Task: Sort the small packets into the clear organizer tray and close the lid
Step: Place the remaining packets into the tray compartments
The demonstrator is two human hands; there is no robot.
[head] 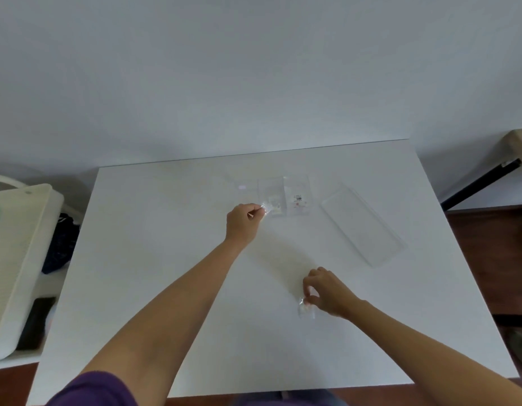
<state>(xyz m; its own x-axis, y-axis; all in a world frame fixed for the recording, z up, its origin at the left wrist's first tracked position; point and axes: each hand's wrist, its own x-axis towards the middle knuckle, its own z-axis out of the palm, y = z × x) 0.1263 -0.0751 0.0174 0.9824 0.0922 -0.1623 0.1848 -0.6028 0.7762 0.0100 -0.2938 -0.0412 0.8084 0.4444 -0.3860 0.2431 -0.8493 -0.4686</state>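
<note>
A clear organizer tray [248, 186] with divided compartments sits at the far middle of the white table [166, 259]. One compartment holds a packet with a barcode label [297, 200]. My left hand [243, 224] pinches a small clear packet [268, 208] at the tray's near edge. Closer to me, my right hand [327, 291] pinches another small clear packet [306, 309] that rests on the table. The clear lid [362, 227] lies flat and apart, to the right of the tray.
A cream plastic bin [16, 259] stands off the table's left edge with dark items beside it. A black pole [482, 186] and a beige box [520, 148] are at the far right. A wall rises behind the table.
</note>
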